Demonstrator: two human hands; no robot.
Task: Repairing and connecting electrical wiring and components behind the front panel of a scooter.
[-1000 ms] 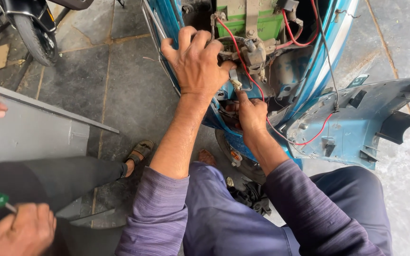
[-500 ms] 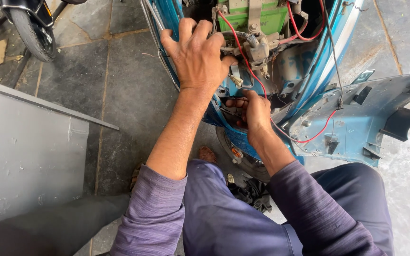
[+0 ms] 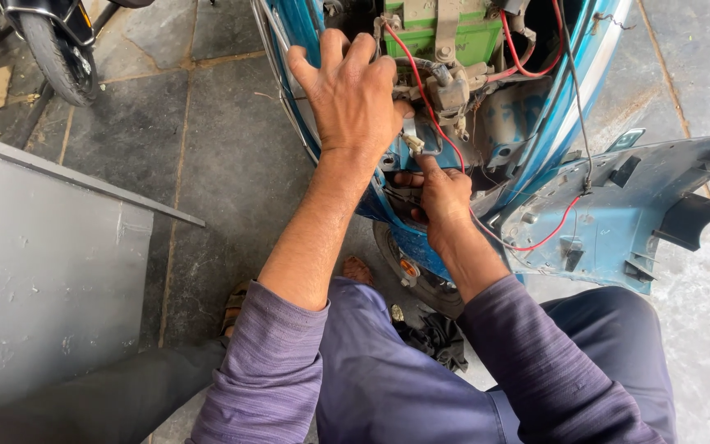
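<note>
Bracket [image 3: 426, 141] upright between both hands

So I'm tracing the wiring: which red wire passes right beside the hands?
The red wire running from the green box down between left hand and right hand.

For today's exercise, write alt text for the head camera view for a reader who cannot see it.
A person's left hand and right hand reach into an opened blue scooter among red wires. A loose blue panel lies to the right, a grey panel to the left.
</note>
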